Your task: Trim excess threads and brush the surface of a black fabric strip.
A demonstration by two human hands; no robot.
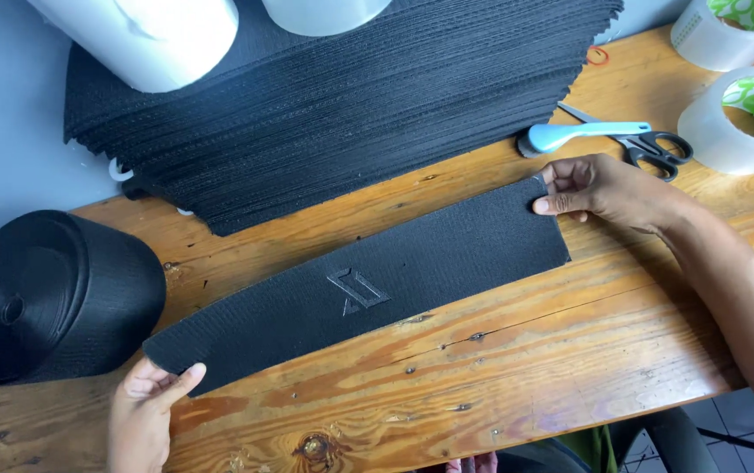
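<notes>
A long black textured strip [377, 276] with an embossed emblem in its middle lies slanted across the wooden table [526, 377]. My left hand [145, 412] pinches the strip's lower left end between thumb and fingers. My right hand [600, 188] grips the strip's upper right end, thumb on top. The strip rests flat on the wood between both hands.
A tall stack of similar black strips [350, 96] lies behind. A black webbing roll [44, 293] sits at the left. Scissors [648, 144], a light blue-handled tool [569, 134] and two clear tape rolls [740, 118] lie at the right. White rolls [162, 35] rest on the stack.
</notes>
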